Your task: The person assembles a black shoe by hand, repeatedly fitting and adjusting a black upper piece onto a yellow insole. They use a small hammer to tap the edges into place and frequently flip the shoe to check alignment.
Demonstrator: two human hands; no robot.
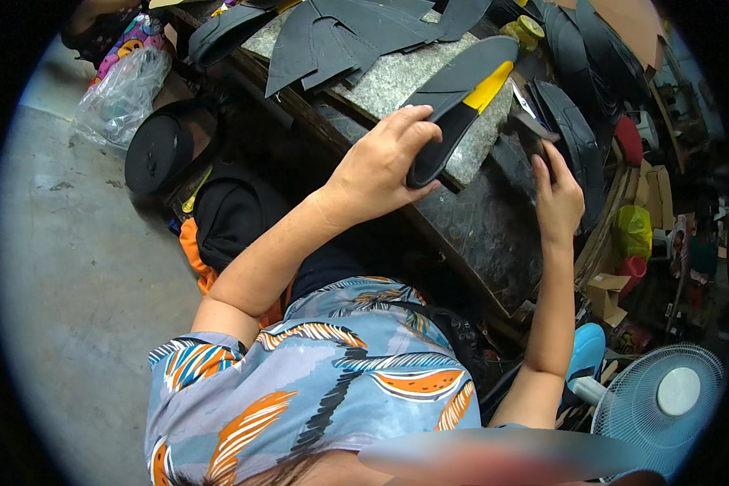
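The left hand point(385, 166) covers the near end of a black-and-yellow shoe piece point(462, 77), while a small dark item point(530, 134) in the right hand point(557, 198) is too unclear to identify. Black cut pieces point(332, 36) run off the top edge — below, a blurred patch point(494, 454) masks the frame's foot, and a blue shoe point(589, 348) shows only partly.

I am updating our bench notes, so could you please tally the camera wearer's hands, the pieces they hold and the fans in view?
Hands: 2 (left hand, right hand)
Held pieces: 2 (black curved piece with a yellow patch, small dark piece)
Fans: 1 (white fan)
Total: 5
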